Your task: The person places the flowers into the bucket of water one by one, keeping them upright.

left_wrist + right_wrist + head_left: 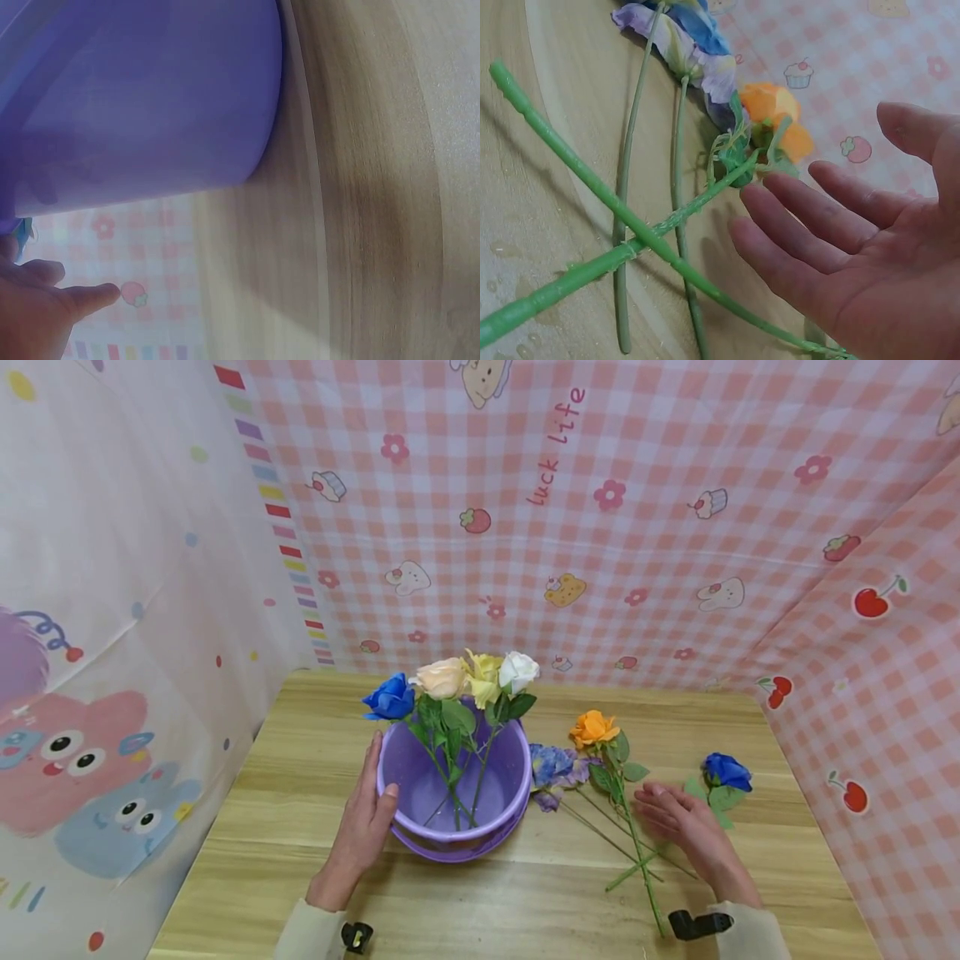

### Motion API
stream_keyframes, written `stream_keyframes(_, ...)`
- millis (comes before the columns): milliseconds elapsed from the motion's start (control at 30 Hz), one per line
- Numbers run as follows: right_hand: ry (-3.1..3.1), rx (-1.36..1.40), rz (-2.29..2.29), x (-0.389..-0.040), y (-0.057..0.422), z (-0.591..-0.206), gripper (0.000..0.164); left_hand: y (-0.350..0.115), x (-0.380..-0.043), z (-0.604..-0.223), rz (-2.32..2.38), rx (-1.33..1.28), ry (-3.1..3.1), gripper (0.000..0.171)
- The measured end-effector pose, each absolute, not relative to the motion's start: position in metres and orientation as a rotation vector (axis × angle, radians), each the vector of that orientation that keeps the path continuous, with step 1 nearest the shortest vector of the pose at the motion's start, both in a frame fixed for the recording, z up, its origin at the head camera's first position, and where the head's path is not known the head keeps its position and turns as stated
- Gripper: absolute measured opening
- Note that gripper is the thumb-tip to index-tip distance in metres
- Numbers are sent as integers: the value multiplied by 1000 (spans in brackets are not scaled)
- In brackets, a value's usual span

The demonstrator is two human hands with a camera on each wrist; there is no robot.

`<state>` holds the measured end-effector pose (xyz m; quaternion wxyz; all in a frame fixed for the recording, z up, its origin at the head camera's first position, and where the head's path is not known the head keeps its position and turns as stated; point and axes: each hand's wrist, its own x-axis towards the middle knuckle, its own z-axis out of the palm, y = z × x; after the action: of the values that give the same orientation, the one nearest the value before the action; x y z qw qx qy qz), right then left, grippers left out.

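Note:
A purple bucket [498,806] holds several artificial flowers: a blue rose [390,697], a peach rose [441,678], a yellow flower [485,675] and a white rose [519,671]. At its left rim, my left hand [363,827] grips with the thumb over the edge and fingers along the outside. My right hand [686,827] hovers palm inward, fingers extended and holding nothing, just right of an orange rose [594,728]. Behind that hand lies another blue rose [727,772]. Crossed green stems [577,161] show beside its fingertips in the right wrist view.
Blue and purple flowers [551,766] with thin stems lie between the bucket and the orange rose. The wooden table [247,827] meets a pink checked cloth [525,552] at the back; printed cloth also hangs at both sides.

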<state>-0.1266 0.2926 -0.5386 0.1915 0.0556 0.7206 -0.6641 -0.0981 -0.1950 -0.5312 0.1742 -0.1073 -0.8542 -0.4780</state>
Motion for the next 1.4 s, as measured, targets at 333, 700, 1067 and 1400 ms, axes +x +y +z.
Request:
stream_keyframes(333,1926,207,-1824,-135,297,-554,75,-195,-98,-530,-1360,-316,-2413,69)
stream_keyframes(700,1908,260,-1808,-143,284,-562,69,-195,-98,-530,-1349,-322,-2409,69)
stream_keyframes(1067,2075,271,-1669,-149,270,-564,58,-195,-98,-532,-1349,-327,-2393,70)
stream_keyframes(1400,2162,265,-1614,-153,263,-566,47,-195,-98,-532,-1339,-333,-2387,71)
